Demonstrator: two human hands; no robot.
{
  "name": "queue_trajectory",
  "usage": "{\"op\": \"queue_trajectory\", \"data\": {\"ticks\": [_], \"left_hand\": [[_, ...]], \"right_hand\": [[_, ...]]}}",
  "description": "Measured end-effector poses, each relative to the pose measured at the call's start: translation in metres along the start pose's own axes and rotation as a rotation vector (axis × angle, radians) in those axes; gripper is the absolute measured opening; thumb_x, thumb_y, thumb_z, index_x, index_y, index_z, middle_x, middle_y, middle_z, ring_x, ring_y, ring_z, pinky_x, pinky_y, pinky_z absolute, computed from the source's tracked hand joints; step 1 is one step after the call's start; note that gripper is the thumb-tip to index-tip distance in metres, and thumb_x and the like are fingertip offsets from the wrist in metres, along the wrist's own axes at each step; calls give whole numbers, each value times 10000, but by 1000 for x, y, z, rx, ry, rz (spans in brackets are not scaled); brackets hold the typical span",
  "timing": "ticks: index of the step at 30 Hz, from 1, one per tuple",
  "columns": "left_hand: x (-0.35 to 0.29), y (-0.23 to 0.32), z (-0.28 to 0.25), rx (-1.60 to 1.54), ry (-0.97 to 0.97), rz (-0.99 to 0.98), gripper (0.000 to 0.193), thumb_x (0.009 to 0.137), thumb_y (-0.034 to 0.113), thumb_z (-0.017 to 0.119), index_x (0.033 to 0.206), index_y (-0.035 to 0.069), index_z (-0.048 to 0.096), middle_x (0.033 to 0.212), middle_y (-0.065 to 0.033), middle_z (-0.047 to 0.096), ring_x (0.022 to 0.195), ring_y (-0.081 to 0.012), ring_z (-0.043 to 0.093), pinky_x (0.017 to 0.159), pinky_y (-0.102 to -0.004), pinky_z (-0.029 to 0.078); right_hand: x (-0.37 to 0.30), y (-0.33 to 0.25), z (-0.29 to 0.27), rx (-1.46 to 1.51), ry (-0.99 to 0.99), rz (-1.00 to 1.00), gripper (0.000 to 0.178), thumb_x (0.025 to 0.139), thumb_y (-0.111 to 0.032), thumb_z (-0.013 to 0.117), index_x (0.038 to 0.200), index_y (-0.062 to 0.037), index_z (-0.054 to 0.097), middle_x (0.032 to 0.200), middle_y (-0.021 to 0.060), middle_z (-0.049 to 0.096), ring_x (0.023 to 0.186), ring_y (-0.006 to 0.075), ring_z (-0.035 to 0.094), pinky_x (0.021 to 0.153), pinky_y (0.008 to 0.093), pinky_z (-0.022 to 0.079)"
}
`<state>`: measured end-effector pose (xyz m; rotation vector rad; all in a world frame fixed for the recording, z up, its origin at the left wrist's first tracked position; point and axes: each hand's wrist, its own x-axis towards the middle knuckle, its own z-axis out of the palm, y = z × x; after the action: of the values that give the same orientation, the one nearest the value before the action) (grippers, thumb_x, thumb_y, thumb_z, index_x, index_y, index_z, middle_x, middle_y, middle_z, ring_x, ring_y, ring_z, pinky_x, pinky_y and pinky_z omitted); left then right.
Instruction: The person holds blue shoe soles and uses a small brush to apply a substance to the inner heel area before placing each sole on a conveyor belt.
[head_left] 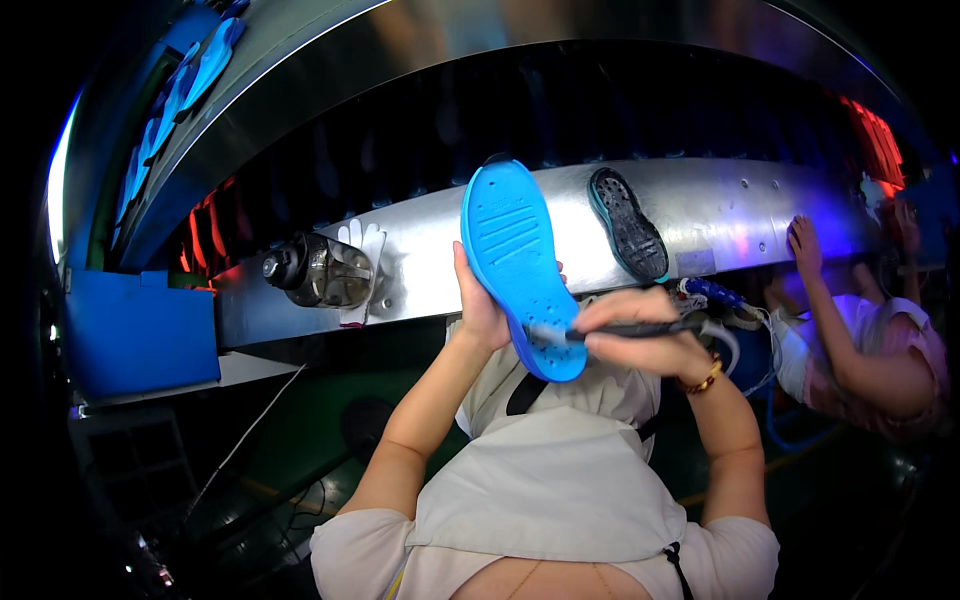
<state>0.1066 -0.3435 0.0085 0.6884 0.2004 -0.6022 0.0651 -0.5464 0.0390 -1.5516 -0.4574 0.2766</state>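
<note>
A bright blue shoe sole [512,225] is tilted up in front of me, showing its grooves and small holes. My left hand [483,310] grips it along its left edge, with some fingers hidden behind. Closed around the dark handle of a brush [630,330] is my right hand [650,335], slightly smeared by motion. The brush's pale tip lies against the lower part of the sole, among the holes. A curved grey tube shows by the handle's rear end. On the metal ledge, right of the blue sole, lies a black sole [628,225] with a teal rim.
Left on the metal ledge [425,290] lie a clear bottle with a black cap [315,270] and a white glove [365,255]. Blue soles [205,70] line the upper left, above a blue box [140,325]. A co-worker's arm [830,300] reaches the ledge at right.
</note>
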Motion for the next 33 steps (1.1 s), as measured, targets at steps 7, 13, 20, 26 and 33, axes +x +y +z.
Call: {"op": "queue_trajectory", "data": {"ticks": [7, 13, 20, 26, 33], "left_hand": [[-4, -5, 46, -211, 10, -82, 863, 779, 719, 98, 1264, 60, 371, 1149, -150, 510, 1021, -274, 521, 902, -407, 408], [-6, 1, 46, -20, -127, -8, 863, 782, 716, 103, 1249, 49, 390, 1146, -143, 513, 1031, -256, 514, 892, -382, 416], [-3, 7, 42, 133, 4, 130, 952, 726, 764, 43, 1155, 15, 444, 930, -202, 579, 812, -289, 591, 740, -397, 489], [5, 16, 49, 58, 2, 262, 1009, 684, 796, -1, 1095, 2, 468, 865, -199, 587, 762, -285, 594, 680, -391, 504], [8, 30, 50, 45, 66, 330, 1004, 691, 792, 10, 1123, -3, 444, 887, -215, 574, 774, -298, 585, 689, -409, 494]], "right_hand": [[33, -21, -7, -51, 213, -303, 180, 702, 1, 636, 882, 10, 636, 866, 126, 646, 778, 175, 627, 717, 264, 495], [19, -31, -18, 209, 149, -138, 153, 701, -11, 633, 851, 22, 634, 879, 132, 644, 788, 160, 617, 708, 255, 493], [14, -28, -21, 157, -78, -226, 186, 654, -11, 661, 839, -4, 649, 873, 135, 648, 869, 212, 613, 803, 307, 467], [12, -19, -17, 32, 40, -259, 190, 632, 8, 679, 819, -9, 649, 872, 121, 648, 852, 222, 612, 784, 324, 470], [5, -17, -17, 30, 168, -140, 184, 661, 6, 663, 844, 4, 640, 882, 145, 633, 853, 219, 610, 777, 290, 478]]}}
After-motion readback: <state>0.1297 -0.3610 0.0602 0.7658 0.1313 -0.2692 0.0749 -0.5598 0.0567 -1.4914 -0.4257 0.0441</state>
